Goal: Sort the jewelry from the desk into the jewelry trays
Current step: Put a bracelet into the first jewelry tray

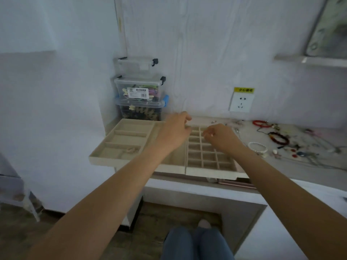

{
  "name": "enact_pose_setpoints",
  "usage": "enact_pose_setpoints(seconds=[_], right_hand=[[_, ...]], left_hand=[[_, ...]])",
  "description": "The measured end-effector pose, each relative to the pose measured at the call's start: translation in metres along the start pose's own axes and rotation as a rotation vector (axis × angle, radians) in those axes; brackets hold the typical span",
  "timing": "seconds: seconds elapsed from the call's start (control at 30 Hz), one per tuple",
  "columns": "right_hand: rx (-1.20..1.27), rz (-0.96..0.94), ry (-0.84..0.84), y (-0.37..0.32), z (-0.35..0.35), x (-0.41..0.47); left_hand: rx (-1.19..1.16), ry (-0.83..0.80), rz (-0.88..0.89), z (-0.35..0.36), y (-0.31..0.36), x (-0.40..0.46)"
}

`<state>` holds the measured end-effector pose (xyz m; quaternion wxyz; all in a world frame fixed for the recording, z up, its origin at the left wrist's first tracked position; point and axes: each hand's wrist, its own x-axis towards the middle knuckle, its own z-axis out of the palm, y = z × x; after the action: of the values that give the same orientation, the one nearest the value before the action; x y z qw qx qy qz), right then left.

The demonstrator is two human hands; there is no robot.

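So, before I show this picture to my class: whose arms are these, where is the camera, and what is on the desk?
There is no machine here. The arms belong to a person who wears one camera on the head, so you look forward and down as they do.

On the desk lie two beige jewelry trays: the left tray with long compartments, one holding a small item, and the grid tray with small squares. To the right lies loose jewelry, such as a red bracelet, a dark bead bracelet and a white bead bracelet. Clear storage boxes are stacked in the corner.

The right hand pinches something small and pale over the grid tray. The left hand hovers beside it, fingers curled; whether it holds anything is unclear.
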<state>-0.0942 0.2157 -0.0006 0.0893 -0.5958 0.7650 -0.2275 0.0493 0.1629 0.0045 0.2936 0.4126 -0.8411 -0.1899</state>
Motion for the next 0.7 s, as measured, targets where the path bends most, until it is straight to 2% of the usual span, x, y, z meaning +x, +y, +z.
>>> enact_pose_setpoints(seconds=[0.27,0.37,0.5,0.7], right_hand=[[-0.179,0.297,0.03,0.129,-0.039,-0.001],[-0.232,0.434,0.03,0.162,-0.045,0.007],[-0.31,0.491,0.019,0.188,-0.04,0.024],[-0.129,0.409,-0.007,0.194,-0.045,0.035]], left_hand=[[0.112,-0.407,0.086,0.106,0.097,0.055],[0.181,-0.503,0.077,0.143,0.114,0.07],[0.23,-0.492,0.007,0.181,0.115,0.09],[0.341,-0.398,-0.067,0.202,0.115,0.1]])
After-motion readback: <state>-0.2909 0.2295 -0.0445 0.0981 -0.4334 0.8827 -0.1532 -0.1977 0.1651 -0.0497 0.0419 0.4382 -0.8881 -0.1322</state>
